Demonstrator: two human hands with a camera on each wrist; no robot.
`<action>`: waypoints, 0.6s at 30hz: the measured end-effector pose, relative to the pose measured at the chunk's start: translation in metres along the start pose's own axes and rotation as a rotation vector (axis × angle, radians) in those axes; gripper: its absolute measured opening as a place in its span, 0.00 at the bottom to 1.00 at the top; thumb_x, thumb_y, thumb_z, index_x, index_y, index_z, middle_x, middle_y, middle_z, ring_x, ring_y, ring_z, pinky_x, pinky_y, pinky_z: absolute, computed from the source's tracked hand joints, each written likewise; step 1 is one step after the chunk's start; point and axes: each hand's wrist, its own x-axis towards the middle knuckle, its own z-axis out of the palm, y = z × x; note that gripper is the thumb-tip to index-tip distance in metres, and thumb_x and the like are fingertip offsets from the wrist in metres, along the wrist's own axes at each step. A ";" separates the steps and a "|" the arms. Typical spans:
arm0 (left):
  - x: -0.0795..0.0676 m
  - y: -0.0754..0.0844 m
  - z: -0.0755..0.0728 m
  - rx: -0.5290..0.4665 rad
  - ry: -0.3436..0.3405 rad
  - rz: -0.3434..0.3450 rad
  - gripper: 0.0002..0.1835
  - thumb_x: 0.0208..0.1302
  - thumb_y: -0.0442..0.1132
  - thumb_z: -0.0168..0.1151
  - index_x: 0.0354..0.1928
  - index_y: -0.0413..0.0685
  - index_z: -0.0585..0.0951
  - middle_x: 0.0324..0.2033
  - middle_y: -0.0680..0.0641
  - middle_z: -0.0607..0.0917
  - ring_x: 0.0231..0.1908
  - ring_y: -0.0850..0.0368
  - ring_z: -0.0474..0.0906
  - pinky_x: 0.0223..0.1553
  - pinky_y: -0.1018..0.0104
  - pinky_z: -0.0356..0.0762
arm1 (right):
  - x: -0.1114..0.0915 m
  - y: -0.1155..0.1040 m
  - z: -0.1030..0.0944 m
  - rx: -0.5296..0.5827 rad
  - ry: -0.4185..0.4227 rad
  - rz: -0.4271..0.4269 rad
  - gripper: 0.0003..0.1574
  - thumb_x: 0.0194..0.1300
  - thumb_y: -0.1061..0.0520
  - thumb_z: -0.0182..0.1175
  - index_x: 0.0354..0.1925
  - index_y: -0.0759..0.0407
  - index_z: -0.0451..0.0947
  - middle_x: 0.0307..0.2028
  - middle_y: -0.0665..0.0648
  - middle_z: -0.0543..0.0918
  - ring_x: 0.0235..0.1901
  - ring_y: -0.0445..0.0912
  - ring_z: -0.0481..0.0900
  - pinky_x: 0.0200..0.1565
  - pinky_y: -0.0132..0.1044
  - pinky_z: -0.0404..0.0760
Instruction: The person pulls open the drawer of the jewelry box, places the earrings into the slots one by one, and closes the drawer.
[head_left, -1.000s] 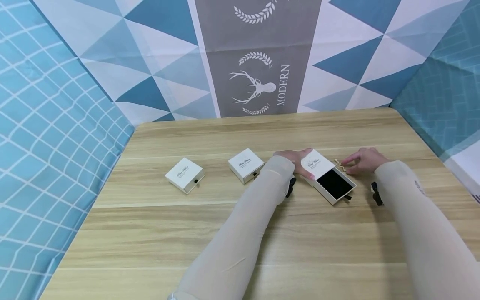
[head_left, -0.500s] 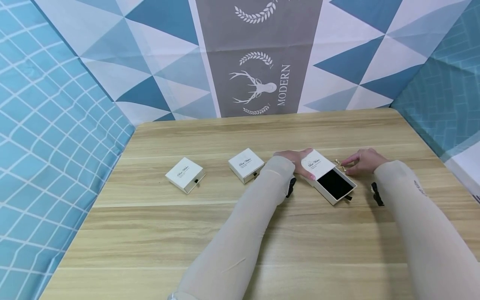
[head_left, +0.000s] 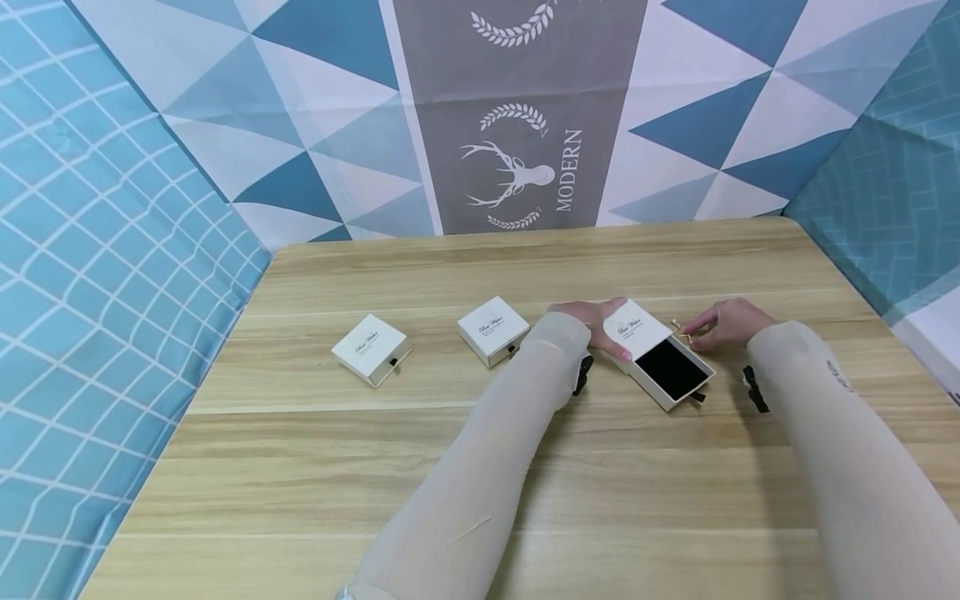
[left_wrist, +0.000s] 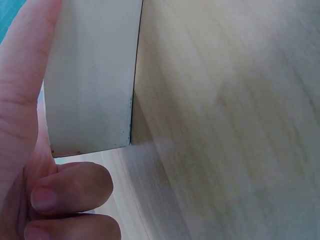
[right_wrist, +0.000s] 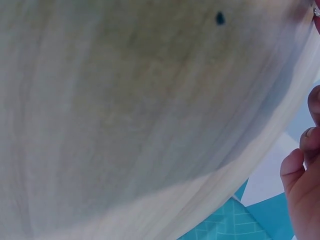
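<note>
A small white drawer-style gift box point(head_left: 637, 329) lies angled on the table at the right, its drawer point(head_left: 672, 367) slid partway out to show a black lining. My left hand point(head_left: 596, 323) grips the box's sleeve from the left, thumb along the near side. In the left wrist view, the box's pale side wall point(left_wrist: 95, 75) fills the upper left, with curled fingers below it. At the box's far right edge, my right hand point(head_left: 731, 323) pinches a small gold-coloured piece of jewellery point(head_left: 682, 333); its exact kind is too small to tell. A sparkling bit shows at the right wrist view's top right corner.
Two closed white boxes of the same kind stand to the left, one in the middle point(head_left: 492, 327) and one farther left point(head_left: 370, 348). The wooden table point(head_left: 300, 483) ends at a patterned cloth backdrop point(head_left: 517, 125). A white object point(head_left: 933, 333) shows at the far right edge.
</note>
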 end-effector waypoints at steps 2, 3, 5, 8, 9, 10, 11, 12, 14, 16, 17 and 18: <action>0.001 0.000 0.000 0.005 -0.009 -0.010 0.55 0.53 0.66 0.65 0.76 0.67 0.44 0.72 0.57 0.58 0.65 0.61 0.62 0.55 0.73 0.64 | 0.000 0.001 0.000 -0.001 0.004 -0.005 0.17 0.50 0.53 0.71 0.38 0.62 0.86 0.45 0.71 0.82 0.48 0.65 0.74 0.52 0.61 0.68; 0.001 0.000 0.000 0.005 -0.009 -0.012 0.54 0.53 0.66 0.65 0.76 0.68 0.44 0.72 0.57 0.58 0.65 0.62 0.62 0.55 0.74 0.64 | 0.000 0.001 0.001 -0.005 0.006 -0.014 0.17 0.50 0.53 0.71 0.38 0.63 0.86 0.44 0.70 0.82 0.47 0.65 0.75 0.52 0.61 0.68; 0.001 0.001 -0.001 0.002 -0.008 -0.001 0.54 0.54 0.65 0.65 0.76 0.67 0.44 0.72 0.57 0.57 0.65 0.62 0.62 0.55 0.74 0.63 | -0.001 0.000 -0.001 -0.040 0.014 -0.037 0.17 0.50 0.53 0.71 0.37 0.62 0.87 0.41 0.68 0.84 0.46 0.63 0.76 0.51 0.60 0.70; 0.000 0.001 -0.001 -0.002 0.001 0.027 0.54 0.54 0.64 0.65 0.76 0.64 0.45 0.72 0.56 0.58 0.65 0.60 0.62 0.55 0.73 0.64 | -0.007 -0.003 -0.005 -0.144 0.025 -0.091 0.15 0.49 0.52 0.70 0.35 0.59 0.87 0.35 0.61 0.83 0.40 0.59 0.77 0.46 0.55 0.72; 0.000 0.001 -0.001 -0.004 0.004 0.032 0.54 0.54 0.64 0.65 0.76 0.64 0.45 0.72 0.56 0.58 0.65 0.60 0.63 0.55 0.73 0.64 | -0.009 -0.003 -0.007 -0.182 0.032 -0.111 0.15 0.49 0.52 0.69 0.35 0.58 0.87 0.33 0.58 0.82 0.38 0.56 0.76 0.44 0.52 0.73; 0.000 0.001 -0.001 -0.004 0.003 0.036 0.54 0.54 0.64 0.65 0.76 0.64 0.45 0.72 0.56 0.58 0.65 0.60 0.62 0.54 0.73 0.64 | -0.011 -0.004 -0.008 -0.220 0.042 -0.131 0.15 0.49 0.52 0.69 0.36 0.57 0.87 0.31 0.54 0.81 0.36 0.53 0.74 0.41 0.49 0.73; 0.000 0.001 -0.001 -0.003 0.002 0.040 0.54 0.55 0.64 0.65 0.76 0.64 0.45 0.72 0.56 0.58 0.66 0.60 0.62 0.54 0.73 0.64 | -0.013 -0.004 -0.010 -0.245 0.054 -0.149 0.14 0.49 0.52 0.68 0.36 0.57 0.87 0.29 0.52 0.79 0.34 0.51 0.72 0.38 0.46 0.72; 0.000 0.001 0.000 -0.002 0.000 0.039 0.54 0.55 0.64 0.65 0.76 0.64 0.45 0.72 0.56 0.58 0.66 0.60 0.62 0.54 0.73 0.65 | -0.016 -0.005 -0.011 -0.255 0.067 -0.166 0.14 0.50 0.53 0.68 0.36 0.57 0.87 0.27 0.51 0.77 0.32 0.49 0.70 0.35 0.44 0.70; 0.000 0.000 0.001 -0.013 -0.003 0.040 0.54 0.54 0.64 0.65 0.76 0.64 0.45 0.72 0.56 0.58 0.66 0.61 0.62 0.54 0.74 0.64 | -0.020 -0.006 -0.013 -0.260 0.095 -0.191 0.12 0.52 0.55 0.67 0.36 0.59 0.87 0.24 0.50 0.74 0.29 0.47 0.67 0.32 0.41 0.66; 0.000 -0.001 0.001 -0.022 -0.004 0.047 0.54 0.55 0.63 0.65 0.76 0.63 0.45 0.72 0.56 0.58 0.66 0.61 0.62 0.54 0.74 0.64 | -0.025 -0.005 -0.014 -0.264 0.128 -0.213 0.11 0.52 0.57 0.66 0.35 0.61 0.87 0.23 0.48 0.71 0.28 0.46 0.64 0.30 0.40 0.64; 0.000 -0.001 0.000 -0.019 -0.004 0.046 0.54 0.55 0.64 0.65 0.76 0.64 0.45 0.72 0.56 0.57 0.66 0.61 0.62 0.55 0.74 0.64 | -0.026 -0.005 -0.014 -0.263 0.139 -0.227 0.10 0.52 0.58 0.66 0.35 0.61 0.87 0.22 0.48 0.71 0.27 0.45 0.63 0.30 0.39 0.63; 0.000 -0.001 0.000 -0.010 -0.006 0.036 0.54 0.55 0.64 0.64 0.76 0.64 0.44 0.72 0.56 0.57 0.66 0.61 0.62 0.55 0.74 0.64 | -0.027 -0.005 -0.014 -0.269 0.148 -0.242 0.10 0.52 0.59 0.67 0.35 0.61 0.87 0.21 0.47 0.70 0.26 0.45 0.62 0.30 0.39 0.63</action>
